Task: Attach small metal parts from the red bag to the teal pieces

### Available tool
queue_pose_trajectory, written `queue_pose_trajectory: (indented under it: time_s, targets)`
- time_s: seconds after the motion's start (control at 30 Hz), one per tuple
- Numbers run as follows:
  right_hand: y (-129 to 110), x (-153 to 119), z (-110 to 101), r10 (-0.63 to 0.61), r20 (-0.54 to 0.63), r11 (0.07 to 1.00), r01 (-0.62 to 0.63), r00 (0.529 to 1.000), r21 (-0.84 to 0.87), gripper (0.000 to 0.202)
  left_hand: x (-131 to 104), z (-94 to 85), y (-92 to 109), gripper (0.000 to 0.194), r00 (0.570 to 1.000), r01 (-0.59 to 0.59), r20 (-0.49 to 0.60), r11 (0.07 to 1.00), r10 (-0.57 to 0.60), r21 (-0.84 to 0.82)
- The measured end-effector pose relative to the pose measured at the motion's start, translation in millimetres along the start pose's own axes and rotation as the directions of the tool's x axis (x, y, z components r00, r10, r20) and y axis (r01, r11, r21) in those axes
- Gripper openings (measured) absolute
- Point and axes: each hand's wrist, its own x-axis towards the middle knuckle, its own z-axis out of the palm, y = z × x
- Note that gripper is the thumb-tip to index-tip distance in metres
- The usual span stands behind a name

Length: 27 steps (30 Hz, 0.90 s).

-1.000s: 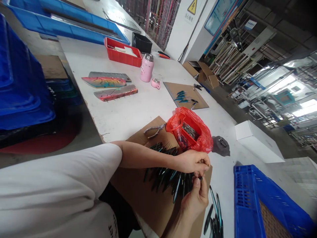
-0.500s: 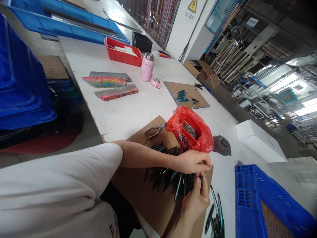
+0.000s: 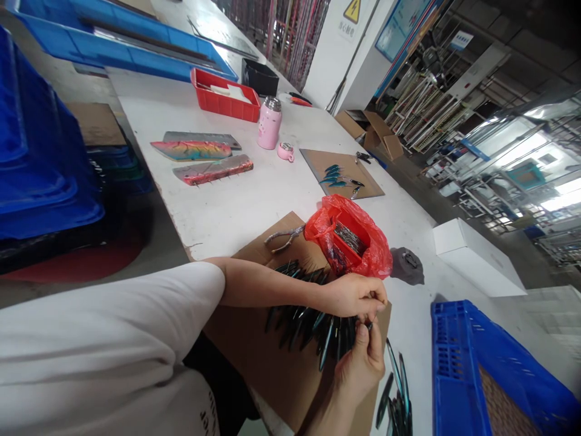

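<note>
My left hand reaches in from the left, fingers closed in a pinch at the fingertips of my right hand. The right thumb and forefinger pinch a small dark piece, mostly hidden by the fingers. What the left fingers grip is too small to tell. Under both hands, a pile of slim dark pieces with teal sheen lies on a cardboard sheet. Just beyond the left hand sits a red plastic bag around a red box of thin metal parts. Pliers rest on the cardboard.
More dark slim pieces lie beside the cardboard, near a blue crate. Farther off are a grey cloth-like item, a white box, a pink bottle, a red tray and a board with teal pieces.
</note>
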Motion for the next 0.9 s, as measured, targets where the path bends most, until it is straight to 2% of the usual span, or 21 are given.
queue_pose_trajectory:
  time_s: [0.2,0.43,0.53,0.6,0.77,0.9]
  targets:
    - [-0.3,-0.1,-0.1,0.007,0.0,1.0,-0.007,1.0,-0.008,0.044,-0.5,0.2,0.3,0.006,1.0,-0.005,-0.009,1.0,0.005,-0.017]
    - [-2.6,-1.1,0.1,-0.043,0.039,0.999,0.044,0.998,-0.024,0.045,0.9,0.2,-2.2,0.007,0.999,0.045,-0.015,0.996,-0.047,-0.075]
    - [-1.0,-0.3,-0.8,-0.024,0.02,1.0,0.024,1.0,-0.003,0.046,0.0,0.3,-0.3,0.006,1.0,0.016,-0.006,1.0,-0.016,-0.006]
    - [-0.3,0.2,-1.2,-0.017,-0.004,1.0,0.017,1.0,-0.02,0.048,-1.5,-0.1,2.0,0.006,1.0,-0.026,-0.004,0.995,0.026,0.098]
    - [-3.6,-1.4,-0.4,-0.011,-0.029,0.998,0.009,1.0,-0.064,0.047,-4.6,-2.4,6.0,0.006,0.986,-0.162,0.012,0.922,0.169,0.351]
    - [-5.3,-2.9,0.2,-0.002,-0.039,0.997,-0.001,0.999,-0.074,0.044,-3.9,-3.4,5.2,0.008,0.993,-0.112,0.001,0.923,0.12,0.367]
